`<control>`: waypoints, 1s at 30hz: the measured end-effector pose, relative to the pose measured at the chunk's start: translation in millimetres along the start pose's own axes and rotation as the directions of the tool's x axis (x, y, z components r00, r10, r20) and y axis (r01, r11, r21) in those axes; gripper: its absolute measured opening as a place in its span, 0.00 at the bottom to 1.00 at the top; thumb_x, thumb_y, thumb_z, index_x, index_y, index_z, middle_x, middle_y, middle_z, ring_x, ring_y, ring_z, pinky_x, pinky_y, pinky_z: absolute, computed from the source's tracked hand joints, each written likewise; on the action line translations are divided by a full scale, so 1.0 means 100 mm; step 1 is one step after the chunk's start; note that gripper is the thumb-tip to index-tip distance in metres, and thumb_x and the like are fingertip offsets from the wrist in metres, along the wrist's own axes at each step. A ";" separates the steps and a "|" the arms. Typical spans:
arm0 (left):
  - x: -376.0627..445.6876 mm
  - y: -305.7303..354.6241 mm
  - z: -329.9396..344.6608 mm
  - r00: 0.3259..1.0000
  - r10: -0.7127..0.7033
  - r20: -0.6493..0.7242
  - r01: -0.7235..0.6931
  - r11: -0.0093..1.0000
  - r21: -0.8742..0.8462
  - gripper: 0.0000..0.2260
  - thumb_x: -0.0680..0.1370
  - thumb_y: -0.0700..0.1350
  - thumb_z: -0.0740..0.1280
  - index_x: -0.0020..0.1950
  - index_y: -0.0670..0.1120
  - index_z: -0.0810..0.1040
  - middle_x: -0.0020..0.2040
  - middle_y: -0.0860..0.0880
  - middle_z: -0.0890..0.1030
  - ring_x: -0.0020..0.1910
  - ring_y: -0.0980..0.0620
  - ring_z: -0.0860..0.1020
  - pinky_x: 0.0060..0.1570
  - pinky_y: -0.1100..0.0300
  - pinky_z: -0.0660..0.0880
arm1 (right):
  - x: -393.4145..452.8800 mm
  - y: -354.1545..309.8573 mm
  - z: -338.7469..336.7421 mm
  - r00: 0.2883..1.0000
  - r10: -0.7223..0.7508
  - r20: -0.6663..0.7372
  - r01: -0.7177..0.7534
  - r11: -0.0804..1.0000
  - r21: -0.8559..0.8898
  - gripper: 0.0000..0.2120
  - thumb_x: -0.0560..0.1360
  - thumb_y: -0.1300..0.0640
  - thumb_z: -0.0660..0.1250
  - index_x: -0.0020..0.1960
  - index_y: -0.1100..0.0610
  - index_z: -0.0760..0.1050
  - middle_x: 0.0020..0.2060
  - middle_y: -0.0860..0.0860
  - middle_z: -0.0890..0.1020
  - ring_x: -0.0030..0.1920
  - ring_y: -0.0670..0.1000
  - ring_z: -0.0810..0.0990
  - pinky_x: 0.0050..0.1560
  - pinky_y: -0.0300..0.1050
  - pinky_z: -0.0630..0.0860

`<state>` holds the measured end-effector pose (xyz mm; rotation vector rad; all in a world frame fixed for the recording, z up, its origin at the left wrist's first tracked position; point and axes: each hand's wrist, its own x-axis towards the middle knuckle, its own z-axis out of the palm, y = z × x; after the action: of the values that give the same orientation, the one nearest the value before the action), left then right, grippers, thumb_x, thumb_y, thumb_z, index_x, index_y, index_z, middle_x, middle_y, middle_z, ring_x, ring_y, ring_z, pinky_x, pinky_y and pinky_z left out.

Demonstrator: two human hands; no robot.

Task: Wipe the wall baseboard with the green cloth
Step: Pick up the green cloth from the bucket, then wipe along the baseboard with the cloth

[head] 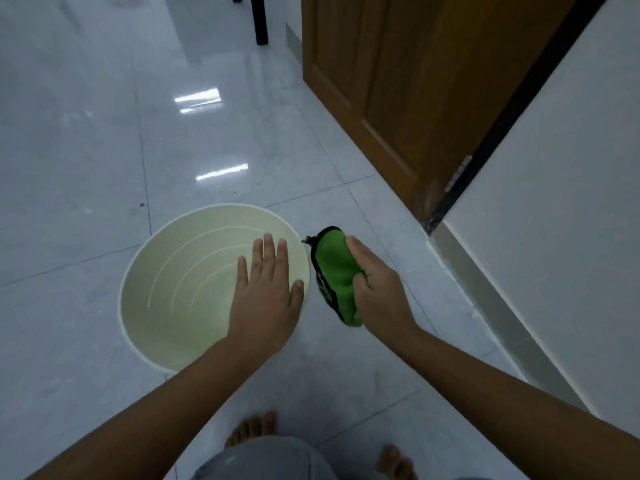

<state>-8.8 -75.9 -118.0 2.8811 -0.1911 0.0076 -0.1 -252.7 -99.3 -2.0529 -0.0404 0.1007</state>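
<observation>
Bare toes (254, 427) at six o'clock. Right hand (377, 289) curled round the bunched green cloth (334, 271), baseboard (491, 299) at three. Left hand (266, 289) flat-fingered above the pale basin (156, 282); contents unclear.

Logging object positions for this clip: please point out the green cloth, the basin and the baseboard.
green cloth (334, 271): head view, on its bare green face left of the gripping fingers.
basin (180, 271): head view, on its inner wall.
baseboard (485, 292): head view, on its grey face below the wall.

Right fingers (353, 245) behind green cloth (334, 271)
</observation>
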 end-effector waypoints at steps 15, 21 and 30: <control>1.50 1.19 1.38 0.949 0.058 0.310 -0.128 0.969 0.212 0.28 0.82 0.52 0.45 0.76 0.39 0.38 0.77 0.39 0.39 0.75 0.42 0.37 0.73 0.46 0.38 | 0.88 1.61 -1.64 1.000 0.012 -0.010 -0.016 0.601 -0.799 0.37 0.71 0.70 0.67 0.75 0.60 0.55 0.75 0.56 0.59 0.70 0.57 0.65 0.64 0.50 0.68; 1.54 1.28 2.62 0.935 0.036 0.352 -0.067 0.995 0.076 0.30 0.81 0.57 0.41 0.76 0.41 0.37 0.77 0.40 0.38 0.75 0.43 0.36 0.72 0.45 0.36 | 1.75 2.47 -1.35 0.982 0.035 0.184 0.176 0.162 -0.971 0.27 0.78 0.64 0.52 0.75 0.65 0.48 0.75 0.63 0.53 0.74 0.64 0.50 0.74 0.56 0.46; 1.47 1.16 3.26 0.991 0.087 0.100 -0.079 0.993 -0.087 0.32 0.78 0.60 0.51 0.75 0.39 0.59 0.75 0.42 0.59 0.75 0.45 0.56 0.71 0.43 0.51 | 1.27 3.25 -1.02 0.954 0.299 -0.012 -0.120 0.347 -0.930 0.28 0.77 0.62 0.45 0.74 0.66 0.39 0.75 0.63 0.46 0.75 0.57 0.53 0.73 0.46 0.49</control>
<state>118.1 -288.0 -401.8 2.7910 -0.3228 -0.1312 130.3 -485.2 -346.6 -3.2200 0.1019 0.5233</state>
